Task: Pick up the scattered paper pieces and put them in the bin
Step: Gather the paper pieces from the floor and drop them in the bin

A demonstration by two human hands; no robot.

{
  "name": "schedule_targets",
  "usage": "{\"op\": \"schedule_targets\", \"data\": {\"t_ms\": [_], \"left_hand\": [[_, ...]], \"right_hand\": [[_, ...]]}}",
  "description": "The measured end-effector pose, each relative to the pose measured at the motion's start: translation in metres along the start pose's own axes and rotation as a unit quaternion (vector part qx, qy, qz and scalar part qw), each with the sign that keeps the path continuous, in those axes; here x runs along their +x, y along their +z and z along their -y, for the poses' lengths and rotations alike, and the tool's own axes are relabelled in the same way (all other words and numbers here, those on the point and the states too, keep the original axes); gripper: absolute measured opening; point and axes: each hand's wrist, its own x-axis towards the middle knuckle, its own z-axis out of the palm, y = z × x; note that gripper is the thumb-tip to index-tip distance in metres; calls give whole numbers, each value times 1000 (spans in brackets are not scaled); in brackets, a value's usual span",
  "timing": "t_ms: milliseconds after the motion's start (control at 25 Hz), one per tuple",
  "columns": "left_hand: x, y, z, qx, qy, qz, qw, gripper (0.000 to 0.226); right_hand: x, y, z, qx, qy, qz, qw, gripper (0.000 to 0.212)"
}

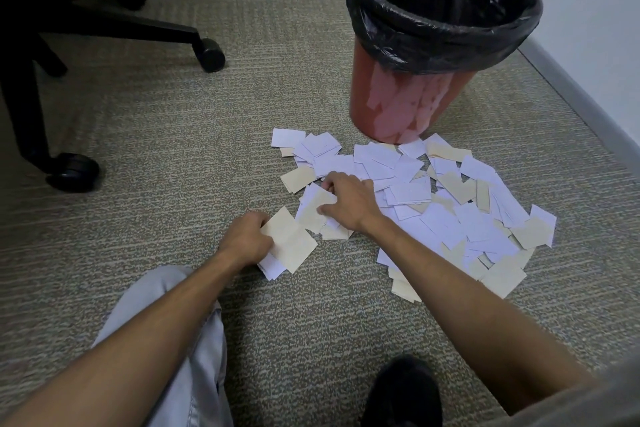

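Note:
Several white and cream paper pieces (450,204) lie in a heap on the carpet in front of a red bin (391,104) lined with a black bag. My left hand (247,237) grips a small stack of paper pieces (289,246) low over the floor, left of the heap. My right hand (349,199) rests on the heap's left edge, fingers curled around a cream piece (317,210). The bin stands upright beyond the heap, at the upper right.
A black office chair base with castor wheels (211,54) stands at the upper left. A wall with a grey baseboard (581,104) runs along the right and the back. My knee in light trousers (162,291) and a dark shoe (401,392) are near the bottom.

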Motion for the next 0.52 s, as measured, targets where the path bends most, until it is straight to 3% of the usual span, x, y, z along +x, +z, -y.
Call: {"op": "schedule_targets", "data": {"t_ms": [200,280,400,520], "left_hand": [[-1,-2,-1,-15,16,-54,998,9],[-1,-3,-1,-18,13,-64,998,8],[1,-13,-5,-64,9,-94,993,8],[-1,-38,-25,-201,28,-114,972,14]], "right_hand": [[-16,1,-1,18,-34,-99,994,32],[-21,1,-3,41,-28,-103,993,25],[-25,-13,-2,204,28,-63,976,15],[-26,-46,2,301,44,-94,948,15]]}}
